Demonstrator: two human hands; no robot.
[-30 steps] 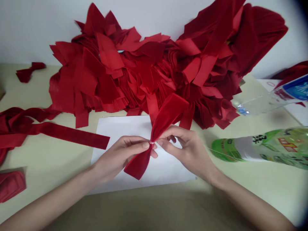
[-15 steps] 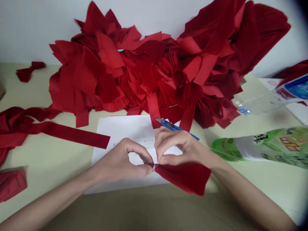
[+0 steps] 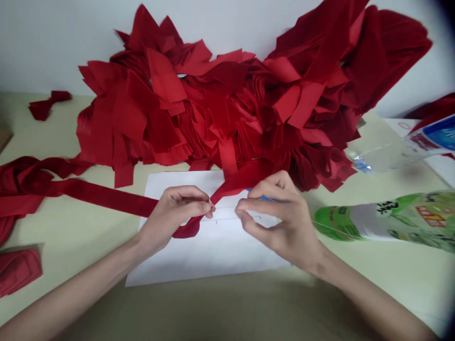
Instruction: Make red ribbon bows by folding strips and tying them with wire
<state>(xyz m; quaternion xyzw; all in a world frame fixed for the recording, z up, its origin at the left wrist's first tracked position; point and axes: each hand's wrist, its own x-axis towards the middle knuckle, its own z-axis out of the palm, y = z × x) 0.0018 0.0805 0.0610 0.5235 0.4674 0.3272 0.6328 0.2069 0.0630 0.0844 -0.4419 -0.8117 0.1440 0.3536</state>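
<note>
Hands are close but apart: the left hand (image 3: 174, 213) pinches the tied middle of a red velvet ribbon bow (image 3: 236, 180), and the right hand (image 3: 280, 222) sits just beside it, a blue craft knife (image 3: 261, 194) showing behind. Below lies a white paper sheet (image 3: 213, 253), near the front edge of the counter (image 3: 71, 246).

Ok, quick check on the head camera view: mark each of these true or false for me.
1. The left hand pinches the tied middle of the red velvet bow. True.
2. A blue utility knife shows beside the right hand. True.
3. The green-labelled plastic bottle stands upright. False: it lies on its side.
4. The hands work directly over the pile of red velvet strips. False: they are over a white paper sheet.
</note>
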